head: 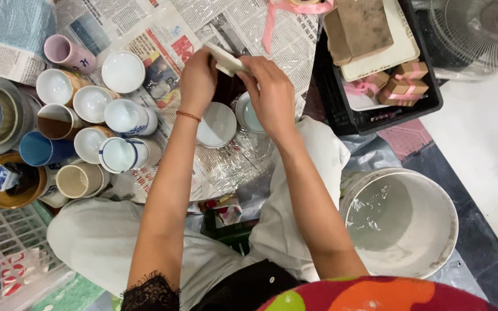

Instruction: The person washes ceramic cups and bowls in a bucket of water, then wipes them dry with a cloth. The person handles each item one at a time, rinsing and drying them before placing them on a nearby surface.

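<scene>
1. The left hand [198, 78] and right hand [270, 95] together held a small flat cream-white ceramic slab [226, 60], tilted, its pale edge showing between the fingers.
2. Each hand's grip was closed on the slab, fingers curled around it.
3. The slab sat at about 12 o'clock from the person, above the newspaper-covered surface [162, 34].
4. Just below the hands lay a pale round ceramic lid [217, 125] and a light blue-glazed round cup [251, 115].
5. At 9 o'clock clustered white and blue glazed cups [123, 118].
6. At 4 o'clock stood a large white plastic bucket [399, 222].
</scene>
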